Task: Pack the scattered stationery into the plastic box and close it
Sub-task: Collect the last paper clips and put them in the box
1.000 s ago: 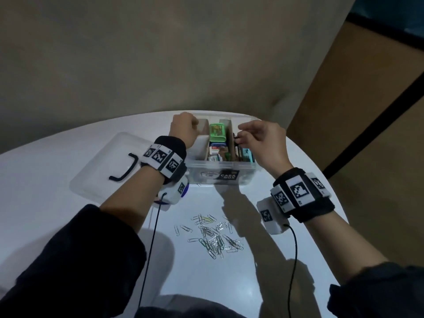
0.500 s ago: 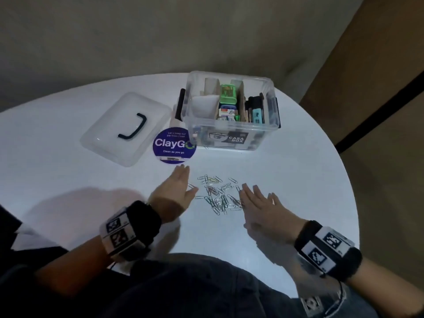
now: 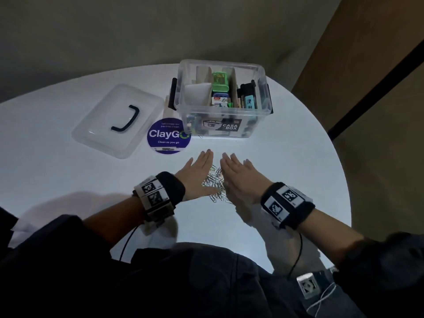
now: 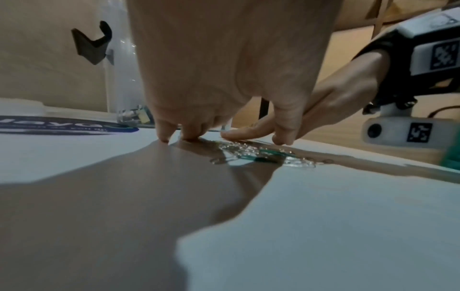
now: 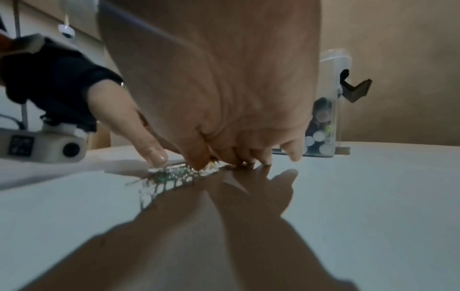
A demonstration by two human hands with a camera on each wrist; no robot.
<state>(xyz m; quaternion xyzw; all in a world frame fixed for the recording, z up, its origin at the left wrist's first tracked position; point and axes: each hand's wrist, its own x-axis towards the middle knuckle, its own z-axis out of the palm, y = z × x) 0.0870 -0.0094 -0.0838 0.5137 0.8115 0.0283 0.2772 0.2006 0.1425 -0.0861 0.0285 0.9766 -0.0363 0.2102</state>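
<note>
Both hands have closed in on the paper clips (image 3: 214,183) since earlier — left hand (image 3: 199,172) and right hand (image 3: 238,177) flat, fingers straight, apparently touching the bench (image 3: 286,161).

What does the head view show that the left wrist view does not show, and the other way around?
Only the head view shows the open plastic box from above with its stationery, and the whole lid lying beside it. Only the left wrist view shows the left hand's fingertips touching the table. Both show the left hand, the right hand and the paper clips between them.
</note>
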